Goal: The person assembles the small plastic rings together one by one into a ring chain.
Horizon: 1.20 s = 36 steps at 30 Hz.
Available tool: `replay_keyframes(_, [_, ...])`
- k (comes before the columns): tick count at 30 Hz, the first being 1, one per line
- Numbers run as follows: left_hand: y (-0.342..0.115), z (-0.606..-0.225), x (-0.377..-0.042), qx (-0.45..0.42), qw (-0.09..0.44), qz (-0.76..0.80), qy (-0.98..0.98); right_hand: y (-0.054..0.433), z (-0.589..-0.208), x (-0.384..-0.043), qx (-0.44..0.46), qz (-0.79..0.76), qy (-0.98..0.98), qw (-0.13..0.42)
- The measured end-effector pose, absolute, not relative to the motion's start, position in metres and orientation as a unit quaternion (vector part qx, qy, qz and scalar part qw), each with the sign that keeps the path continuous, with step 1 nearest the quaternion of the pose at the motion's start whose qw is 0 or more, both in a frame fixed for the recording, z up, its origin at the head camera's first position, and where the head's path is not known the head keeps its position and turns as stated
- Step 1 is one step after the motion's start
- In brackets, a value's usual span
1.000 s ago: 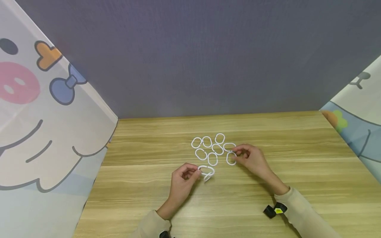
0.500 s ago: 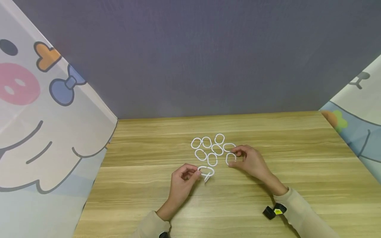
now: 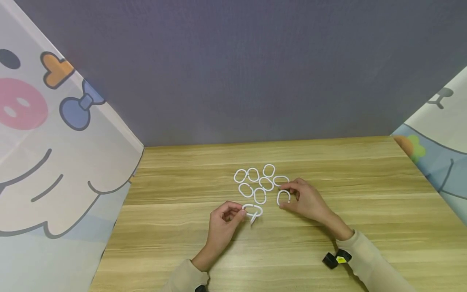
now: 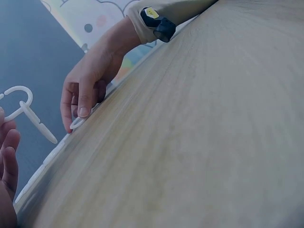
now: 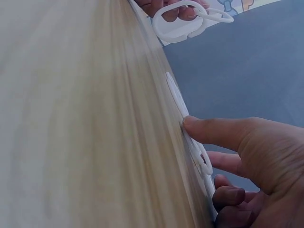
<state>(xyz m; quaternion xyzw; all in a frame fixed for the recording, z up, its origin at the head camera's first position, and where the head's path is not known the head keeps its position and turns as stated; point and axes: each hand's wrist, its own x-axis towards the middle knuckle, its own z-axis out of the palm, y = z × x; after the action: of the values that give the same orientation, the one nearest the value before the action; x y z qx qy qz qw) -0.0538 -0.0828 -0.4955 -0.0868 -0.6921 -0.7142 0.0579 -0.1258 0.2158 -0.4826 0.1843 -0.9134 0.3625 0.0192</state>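
Observation:
My left hand [image 3: 223,223] pinches a white oval plastic ring [image 5: 172,39], which has a small gap in its side, between thumb and fingertips, raised above the table. Through this ring hangs a second white ring [image 4: 40,126], tilted downward. My right hand [image 3: 306,202] has its thumb and index finger on opposite ends of another white ring [image 3: 279,198], at the right side of a loose group. In the left wrist view that ring stands tilted between the fingertips, close over the tabletop.
Several more loose white rings [image 3: 268,165] lie flat in a cluster on the wood-grain table [image 3: 175,243], beyond both hands. A grey panel [image 3: 233,73] rises along the table's far edge. Cartoon-printed walls [image 3: 29,170] flank it left and right.
My right thumb and index finger have spread to the two ends of the ring, and it has shifted slightly nearer. The left hand stays put; its hanging ring has swung a little.

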Motion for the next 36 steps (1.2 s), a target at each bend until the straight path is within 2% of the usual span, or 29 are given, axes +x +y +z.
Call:
replay_keyframes(9, [-0.0834, -0.4975, -0.0547, -0.094, 0.059, -0.713, -0.692, 0.2162, -0.4826, -0.1258, 0.181, 0.376, -0.908, 0.019])
replay_keyframes(16, [-0.0832, -0.4963, -0.0544, -0.093, 0.056, -0.712, -0.693, 0.2154, -0.4814, -0.126, 0.155, 0.414, -0.897, -0.003])
replay_keyframes(28, [-0.0838, -0.498, -0.0548, -0.104, 0.062, -0.718, -0.686, 0.2137, -0.4818, -0.1261, 0.15, 0.451, -0.88, 0.019])
replay_keyframes(36, [-0.0836, -0.4999, -0.0552, -0.105, 0.064, -0.717, -0.686, 0.2146, -0.4789, -0.1257, 0.136, 0.496, -0.857, -0.016])
